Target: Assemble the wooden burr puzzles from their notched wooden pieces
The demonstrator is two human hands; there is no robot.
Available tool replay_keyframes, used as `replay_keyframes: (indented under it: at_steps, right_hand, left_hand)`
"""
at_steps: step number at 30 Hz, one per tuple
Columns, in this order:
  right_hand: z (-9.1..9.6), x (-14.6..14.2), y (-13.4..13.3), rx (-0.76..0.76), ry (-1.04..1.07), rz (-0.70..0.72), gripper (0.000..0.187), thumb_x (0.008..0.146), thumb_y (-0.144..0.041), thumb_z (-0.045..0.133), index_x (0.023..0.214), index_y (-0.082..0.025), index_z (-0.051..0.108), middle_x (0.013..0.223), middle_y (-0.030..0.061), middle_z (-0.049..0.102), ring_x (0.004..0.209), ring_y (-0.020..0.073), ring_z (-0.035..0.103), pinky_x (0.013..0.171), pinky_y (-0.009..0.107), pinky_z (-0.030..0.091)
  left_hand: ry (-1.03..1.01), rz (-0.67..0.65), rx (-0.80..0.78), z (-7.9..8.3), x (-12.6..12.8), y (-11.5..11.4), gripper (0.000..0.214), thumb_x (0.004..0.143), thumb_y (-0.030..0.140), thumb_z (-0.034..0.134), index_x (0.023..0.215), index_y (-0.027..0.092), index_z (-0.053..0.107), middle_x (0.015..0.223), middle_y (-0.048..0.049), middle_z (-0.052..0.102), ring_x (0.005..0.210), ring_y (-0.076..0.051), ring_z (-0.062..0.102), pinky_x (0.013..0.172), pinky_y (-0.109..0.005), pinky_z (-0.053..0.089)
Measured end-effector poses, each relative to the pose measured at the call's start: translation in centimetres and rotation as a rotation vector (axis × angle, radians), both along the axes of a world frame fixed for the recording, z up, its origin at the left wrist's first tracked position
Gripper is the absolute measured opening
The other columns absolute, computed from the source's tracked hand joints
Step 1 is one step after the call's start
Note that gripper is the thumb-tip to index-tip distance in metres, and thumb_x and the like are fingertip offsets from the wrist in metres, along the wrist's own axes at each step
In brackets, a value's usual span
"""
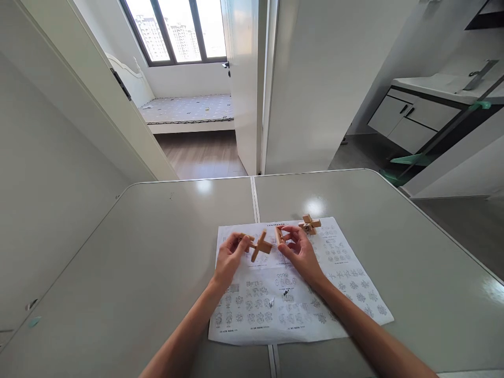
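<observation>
In my left hand (231, 255) is a partly joined wooden burr puzzle (261, 245), its crossed sticks pointing to the right. My right hand (300, 251) pinches a separate notched wooden puzzle piece (279, 234) between thumb and fingers, a short gap from the joined sticks. Both hands are above a printed instruction sheet (252, 325) covered in small line diagrams. Just beyond my right hand, a small cluster of wooden puzzle pieces (310, 224) lies on the sheet's far edge; dark marks show on one of them.
The sheet lies on a pale grey table (165, 262) with a seam down its middle. Past the table's far edge are an open door (246, 79), a bed (189, 109) under a window, and a white cabinet (413, 113) with a sink at the right.
</observation>
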State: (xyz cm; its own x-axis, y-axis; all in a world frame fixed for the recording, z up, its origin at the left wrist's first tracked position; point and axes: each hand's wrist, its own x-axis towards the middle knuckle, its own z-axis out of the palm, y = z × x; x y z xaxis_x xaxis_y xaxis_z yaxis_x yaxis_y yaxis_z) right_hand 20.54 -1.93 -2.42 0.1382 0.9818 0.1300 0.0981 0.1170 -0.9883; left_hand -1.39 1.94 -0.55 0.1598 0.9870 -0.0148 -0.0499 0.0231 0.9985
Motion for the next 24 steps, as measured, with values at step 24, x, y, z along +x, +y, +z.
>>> replay_keyframes:
  at_steps: [24]
  right_hand:
    - [0.1,-1.5,-0.6,0.302,-0.645,0.285,0.062,0.073,-0.035,0.093,0.122,-0.027,0.055,0.134,0.0134,0.062,0.121,0.0381,0.059,0.097,0.057,0.055]
  left_hand:
    - [-0.414,-0.056,-0.274,0.3,0.9,-0.3,0.03,0.086,0.044,0.082,0.089,0.016,0.071,0.093,-0.0057,0.069,0.071,-0.012,0.055,0.072,-0.027,0.049]
